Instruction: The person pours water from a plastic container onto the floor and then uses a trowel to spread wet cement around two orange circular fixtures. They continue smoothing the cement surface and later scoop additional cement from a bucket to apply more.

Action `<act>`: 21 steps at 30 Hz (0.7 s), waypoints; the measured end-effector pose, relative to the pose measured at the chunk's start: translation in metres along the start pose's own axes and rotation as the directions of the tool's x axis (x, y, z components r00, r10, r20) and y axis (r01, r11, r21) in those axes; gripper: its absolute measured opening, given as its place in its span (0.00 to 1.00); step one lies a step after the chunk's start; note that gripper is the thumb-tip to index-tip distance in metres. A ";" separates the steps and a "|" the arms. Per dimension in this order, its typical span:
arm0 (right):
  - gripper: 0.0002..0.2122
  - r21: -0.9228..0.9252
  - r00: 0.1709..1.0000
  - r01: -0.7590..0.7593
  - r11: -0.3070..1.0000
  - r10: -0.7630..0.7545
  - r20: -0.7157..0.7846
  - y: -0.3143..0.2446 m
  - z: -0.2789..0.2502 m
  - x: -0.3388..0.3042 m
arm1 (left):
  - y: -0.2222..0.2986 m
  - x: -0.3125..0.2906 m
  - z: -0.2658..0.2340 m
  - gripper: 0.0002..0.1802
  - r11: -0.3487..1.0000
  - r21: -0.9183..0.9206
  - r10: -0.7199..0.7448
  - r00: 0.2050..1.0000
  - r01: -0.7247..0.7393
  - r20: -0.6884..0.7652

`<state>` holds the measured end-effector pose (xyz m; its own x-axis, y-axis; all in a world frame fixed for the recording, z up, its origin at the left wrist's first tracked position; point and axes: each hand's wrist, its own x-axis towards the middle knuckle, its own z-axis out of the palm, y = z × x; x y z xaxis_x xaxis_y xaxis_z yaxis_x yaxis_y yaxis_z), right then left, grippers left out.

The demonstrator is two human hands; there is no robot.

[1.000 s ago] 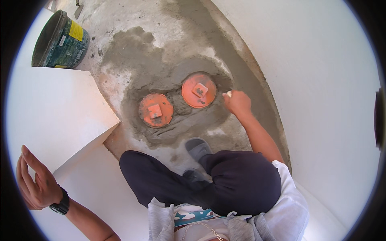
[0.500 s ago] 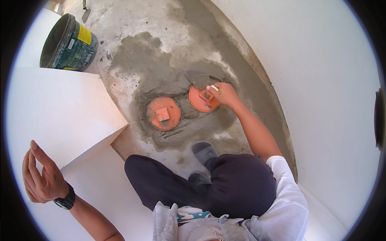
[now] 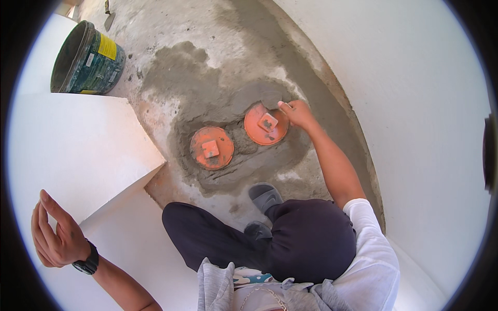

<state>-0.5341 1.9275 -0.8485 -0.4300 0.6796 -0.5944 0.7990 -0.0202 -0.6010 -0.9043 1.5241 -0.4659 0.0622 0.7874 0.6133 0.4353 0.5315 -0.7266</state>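
Observation:
My right hand point(image 3: 297, 113) is closed around the handle of a trowel, and most of that handle is hidden in the fingers. The grey, mortar-coloured blade of the trowel point(image 3: 261, 95) lies low over the wet mortar point(image 3: 207, 179), just beyond the right orange round cap point(image 3: 253, 129). A second orange round cap point(image 3: 220, 147) sits to its left; each has a raised square in the middle and grey smears. Wet mortar surrounds both caps. My left hand point(image 3: 58, 236), with a black watch on the wrist, is raised at the far left, its fingers stretched out and holding nothing.
A dark green bucket point(image 3: 98, 70) with a yellow label stands tilted in view at upper left. Beyond it another trowel point(image 3: 109, 20) lies on the concrete. A white block-like ledge point(image 3: 83, 140) juts in from the left, and a white wall point(image 3: 415, 114) runs along the right.
My right hand has shifted slightly right and away from the right cap, uncovering its raised square. The trowel blade has moved with it. My left hand has sunk a little.

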 end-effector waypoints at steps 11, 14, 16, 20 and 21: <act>0.27 0.175 0.982 -0.095 0.980 0.122 -0.146 0.056 -0.033 -0.015 | 0.011 0.010 -0.006 0.10 0.994 -0.021 -0.104 0.994 0.104 0.028; 0.26 0.186 0.969 -0.148 0.971 0.180 -0.169 0.060 -0.039 -0.030 | 0.011 0.011 -0.006 0.10 0.994 -0.043 -0.101 0.995 0.102 0.011; 0.26 0.227 0.968 -0.148 0.963 0.188 -0.164 0.058 -0.038 -0.033 | 0.012 0.011 -0.008 0.10 0.998 0.014 -0.065 0.998 0.065 0.027; 0.27 0.341 0.976 -0.111 0.933 0.168 -0.142 0.052 -0.026 -0.022 | 0.015 0.013 -0.009 0.10 0.994 -0.037 -0.104 0.994 0.105 0.019; 0.27 0.388 0.990 -0.052 0.920 0.099 -0.102 0.054 -0.024 -0.021 | 0.015 0.013 -0.009 0.10 0.998 -0.012 -0.068 0.998 0.068 0.013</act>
<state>-0.4719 1.9299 -0.8551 -0.3038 0.7455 -0.5932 0.5946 -0.3381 -0.7295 -0.8891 1.5399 -0.4660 0.0211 0.7535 0.6571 0.4494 0.5799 -0.6795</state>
